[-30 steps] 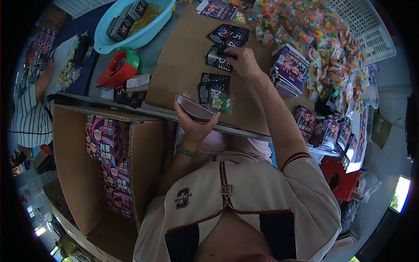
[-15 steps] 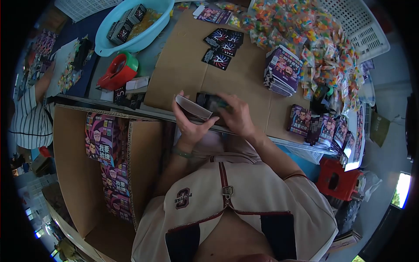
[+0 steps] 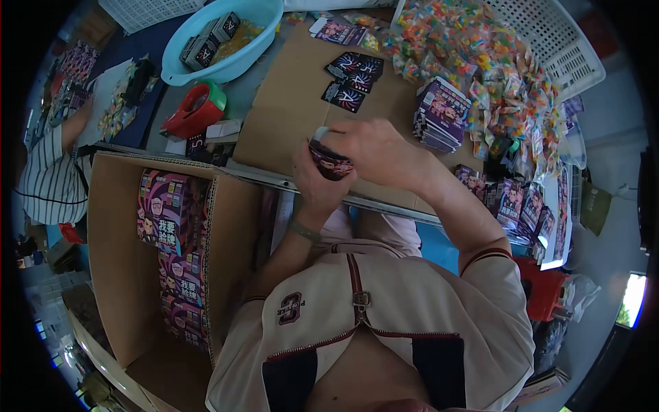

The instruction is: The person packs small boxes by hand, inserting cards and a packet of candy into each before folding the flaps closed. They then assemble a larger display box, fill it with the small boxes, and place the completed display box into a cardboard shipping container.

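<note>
packing workshop, candy packets [image 3: 508,82] heaped on table, printed boxes stacked in carton [image 3: 130,275], tape dispenser [image 3: 195,110]

- I see the carton [image 3: 130,275] near left, below the table edge.
- The basin [image 3: 226,41] sits far left, the tape dispenser [image 3: 194,110] nearer.
- The candy heap [image 3: 494,75] lies far right.

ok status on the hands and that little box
Left hand and right hand both clamped on the small box. Held above the cardboard sheet. Nothing in the way.

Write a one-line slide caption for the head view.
Both hands, left hand and right hand, close around a small dark packet above the cardboard sheet.
</note>
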### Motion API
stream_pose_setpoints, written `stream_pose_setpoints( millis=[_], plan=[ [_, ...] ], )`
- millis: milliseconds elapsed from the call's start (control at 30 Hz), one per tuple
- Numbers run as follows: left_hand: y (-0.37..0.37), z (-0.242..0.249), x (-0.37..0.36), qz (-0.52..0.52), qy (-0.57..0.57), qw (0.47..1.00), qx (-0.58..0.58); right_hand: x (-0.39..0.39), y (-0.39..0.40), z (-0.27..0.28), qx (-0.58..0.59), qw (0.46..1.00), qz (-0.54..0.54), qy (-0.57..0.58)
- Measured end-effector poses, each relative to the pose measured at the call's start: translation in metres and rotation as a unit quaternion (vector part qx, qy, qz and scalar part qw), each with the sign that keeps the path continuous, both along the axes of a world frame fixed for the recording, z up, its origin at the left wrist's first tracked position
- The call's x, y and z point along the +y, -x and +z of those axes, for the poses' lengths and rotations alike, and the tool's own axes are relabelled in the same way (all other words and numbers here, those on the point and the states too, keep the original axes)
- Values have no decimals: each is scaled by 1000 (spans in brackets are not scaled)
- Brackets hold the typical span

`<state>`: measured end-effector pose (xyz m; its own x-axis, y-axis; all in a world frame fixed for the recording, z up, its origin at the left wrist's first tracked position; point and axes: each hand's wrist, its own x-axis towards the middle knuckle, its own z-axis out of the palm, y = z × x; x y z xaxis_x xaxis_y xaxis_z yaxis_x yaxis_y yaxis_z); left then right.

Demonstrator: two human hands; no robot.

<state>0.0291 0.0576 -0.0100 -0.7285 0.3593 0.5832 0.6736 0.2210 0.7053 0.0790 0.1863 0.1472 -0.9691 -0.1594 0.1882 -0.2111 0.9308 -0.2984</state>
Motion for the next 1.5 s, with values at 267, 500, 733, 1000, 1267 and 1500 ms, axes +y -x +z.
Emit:
stream_pose_setpoints(
  millis=[267, 500, 733, 1000, 1267, 1500],
  plan=[
    [-4, 11, -3, 15, -40, 998, -53, -1, -28, -65, 196, 955, -157, 158],
    [13, -18, -30, -112, -81, 984, 108, -22, -48, -113, 237, 906, -217, 275],
    [36, 34, -45, -176, -65, 979, 82, 4, -49, -95, 190, 925, -102, 312],
    [42, 46, -49, -260, -105, 948, -150, 9, -51, -91, 200, 941, -72, 262],
    [39, 67, -44, -303, -13, 946, -115, 6, -49, -66, 141, 965, -45, 217],
    [40, 56, -43, -272, 2, 953, -129, 10, -44, -76, 51, 924, -92, 368]
  ],
)
